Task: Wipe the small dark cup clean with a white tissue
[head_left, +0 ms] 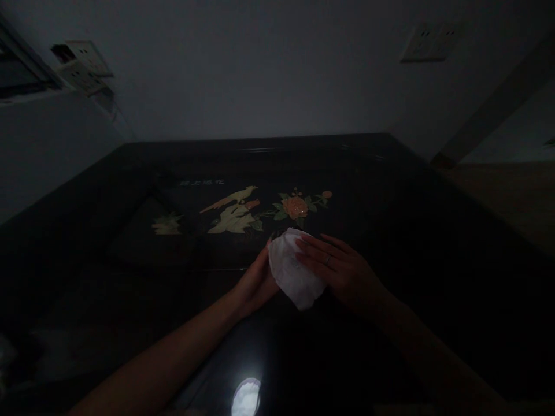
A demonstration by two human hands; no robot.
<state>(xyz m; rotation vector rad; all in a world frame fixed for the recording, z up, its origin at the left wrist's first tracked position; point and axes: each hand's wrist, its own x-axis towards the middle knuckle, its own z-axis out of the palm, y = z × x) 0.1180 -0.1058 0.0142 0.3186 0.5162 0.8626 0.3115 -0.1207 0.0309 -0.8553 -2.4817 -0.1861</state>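
Observation:
A white cloth or tissue (297,271) is bunched between my two hands above the dark glossy tabletop (208,323). My right hand (342,268), with a ring on one finger, presses its fingers onto the cloth from the right. From the left, my left hand (259,282) cups around a small dark, shiny object (281,233) whose edge peeks out at the top of the cloth. Most of that object and the left fingers are covered, so its kind is not visible. Just beyond the hands lies a coloured bird-and-flower picture (295,207) in the tabletop.
A pale wall (260,69) meets the table's far edge. Wall sockets (431,43) sit at upper right, and more sockets (89,58) with a plug and cable at upper left. Light reflects brightly near the table's front. The room is very dim.

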